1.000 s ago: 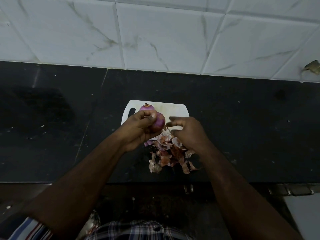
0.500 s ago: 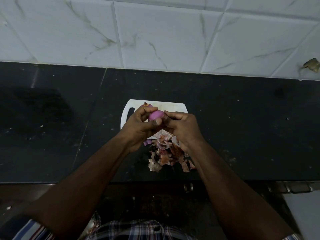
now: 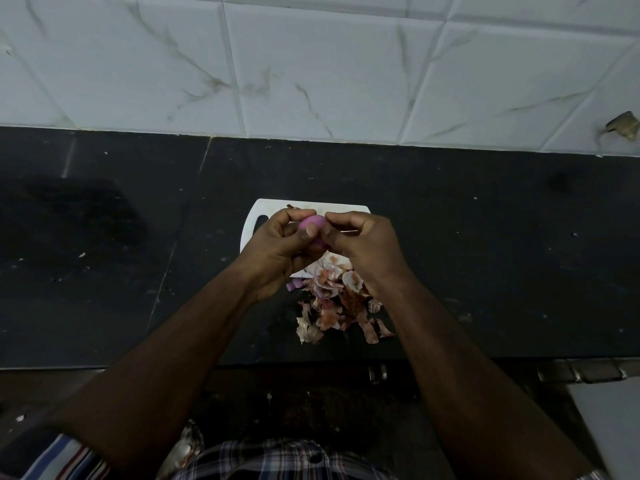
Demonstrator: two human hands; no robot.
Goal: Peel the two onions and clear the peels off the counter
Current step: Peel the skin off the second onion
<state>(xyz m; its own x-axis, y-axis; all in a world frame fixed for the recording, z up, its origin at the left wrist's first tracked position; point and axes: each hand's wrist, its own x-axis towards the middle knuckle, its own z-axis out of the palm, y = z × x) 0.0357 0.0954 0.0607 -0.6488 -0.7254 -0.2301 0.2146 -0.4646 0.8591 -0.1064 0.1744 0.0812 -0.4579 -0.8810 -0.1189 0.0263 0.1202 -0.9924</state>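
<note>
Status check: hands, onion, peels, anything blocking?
Left hand grips onion; right hand pinches at it. Peel pile on counter, uncleared. Second onion not visible. Nothing blocking.

A wall of white marble-veined tiles (image 3: 311,64) rises behind a black stone counter (image 3: 485,254) with a seam left of centre. Something small and brownish (image 3: 623,125) clings to the tiles at far right. The light is dim.

Black stone counter (image 3: 485,258) runs along under the tiled wall. A white cutting board (image 3: 250,233) sits on it, with a heap of onion peels (image 3: 337,306) spilling off the board's near edge onto the counter.
</note>
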